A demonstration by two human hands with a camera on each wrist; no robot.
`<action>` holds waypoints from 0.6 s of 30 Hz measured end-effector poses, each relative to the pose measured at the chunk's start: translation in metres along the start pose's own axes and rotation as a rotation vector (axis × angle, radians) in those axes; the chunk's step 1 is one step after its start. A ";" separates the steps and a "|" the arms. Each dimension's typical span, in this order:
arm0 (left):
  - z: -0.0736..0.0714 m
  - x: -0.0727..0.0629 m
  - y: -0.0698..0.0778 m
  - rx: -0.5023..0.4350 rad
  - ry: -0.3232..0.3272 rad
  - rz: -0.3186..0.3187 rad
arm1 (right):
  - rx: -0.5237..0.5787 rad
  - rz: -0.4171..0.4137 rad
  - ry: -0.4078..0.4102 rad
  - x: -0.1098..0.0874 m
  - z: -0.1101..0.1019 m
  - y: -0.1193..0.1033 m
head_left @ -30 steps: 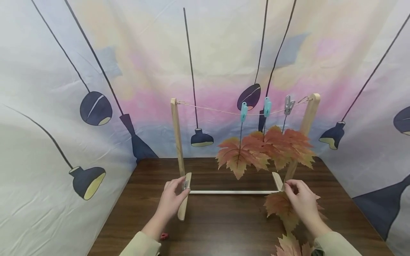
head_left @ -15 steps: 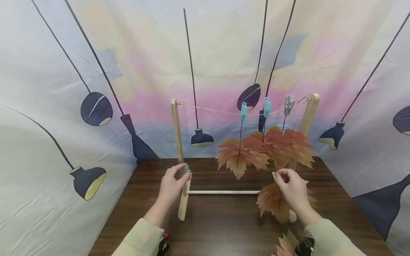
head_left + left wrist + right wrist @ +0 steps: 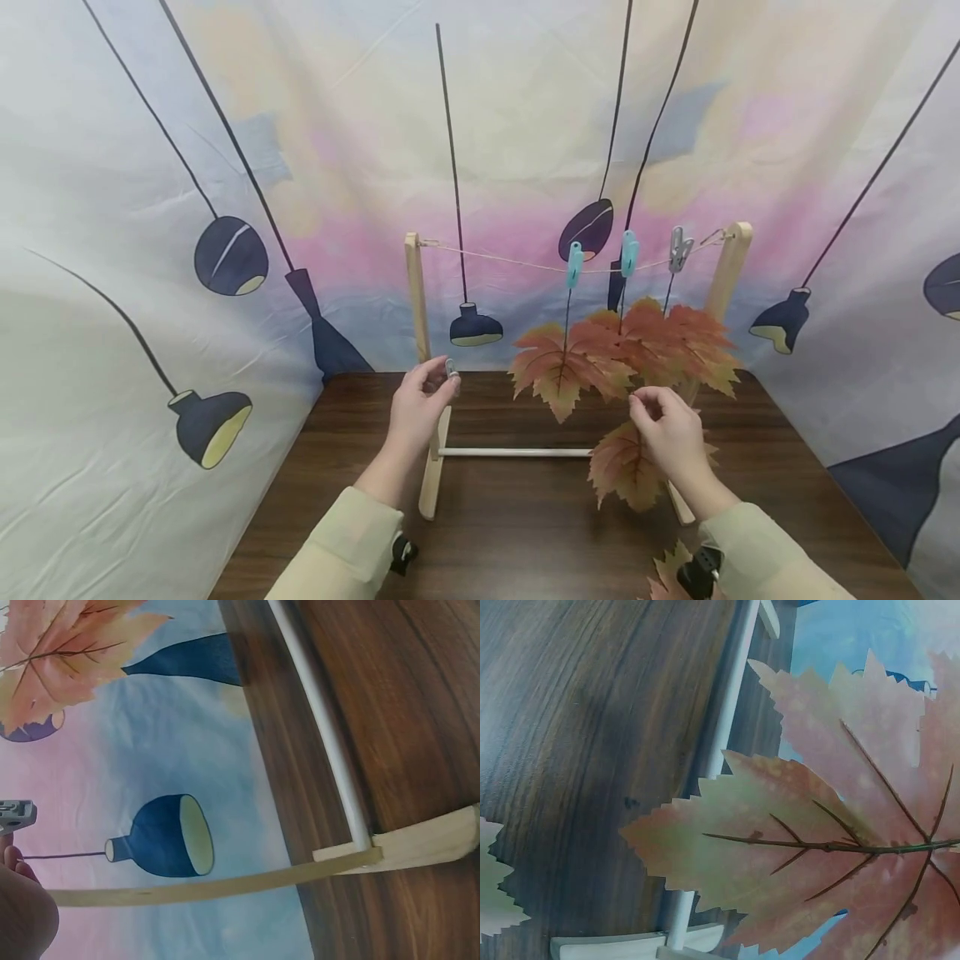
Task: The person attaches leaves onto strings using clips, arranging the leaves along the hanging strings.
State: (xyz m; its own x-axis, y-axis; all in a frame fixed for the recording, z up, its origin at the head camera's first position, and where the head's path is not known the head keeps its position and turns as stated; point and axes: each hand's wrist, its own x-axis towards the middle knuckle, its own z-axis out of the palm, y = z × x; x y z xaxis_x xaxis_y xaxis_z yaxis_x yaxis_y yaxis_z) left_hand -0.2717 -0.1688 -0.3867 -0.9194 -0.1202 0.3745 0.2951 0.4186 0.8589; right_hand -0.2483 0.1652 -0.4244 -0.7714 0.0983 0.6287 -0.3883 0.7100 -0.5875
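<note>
My left hand pinches a small grey clothespin between thumb and fingers, in front of the rack's left post. That clothespin also shows at the left edge of the left wrist view. With thumb and fingertips, my right hand holds an artificial maple leaf that hangs down below it; its stem is hidden. The leaf fills much of the right wrist view. Above, a string spans the posts. Orange leaves hang from it by two teal clothespins and a grey one.
The wooden rack stands on a dark brown table, its white crossbar low between the feet. Another maple leaf lies at the front right. A painted cloth hangs behind the table.
Both hands have risen and moved inward, the left carrying the grey clothespin up and right, the right carrying the maple leaf up and left. The hanging leaves stay as they were.
</note>
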 end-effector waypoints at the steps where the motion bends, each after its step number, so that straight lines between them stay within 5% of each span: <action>1: 0.001 0.001 0.002 -0.009 0.002 0.003 | 0.001 0.000 0.002 0.001 0.001 -0.001; 18: 0.009 0.023 0.045 -0.047 0.026 0.144 | 0.046 -0.009 -0.091 0.025 0.012 -0.035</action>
State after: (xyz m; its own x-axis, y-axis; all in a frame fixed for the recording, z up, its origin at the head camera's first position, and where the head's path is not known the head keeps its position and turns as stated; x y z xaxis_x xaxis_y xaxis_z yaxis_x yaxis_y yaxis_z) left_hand -0.2822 -0.1441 -0.3424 -0.8599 -0.0860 0.5031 0.4354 0.3908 0.8110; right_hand -0.2607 0.1346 -0.3943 -0.8095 0.0270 0.5865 -0.4165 0.6776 -0.6061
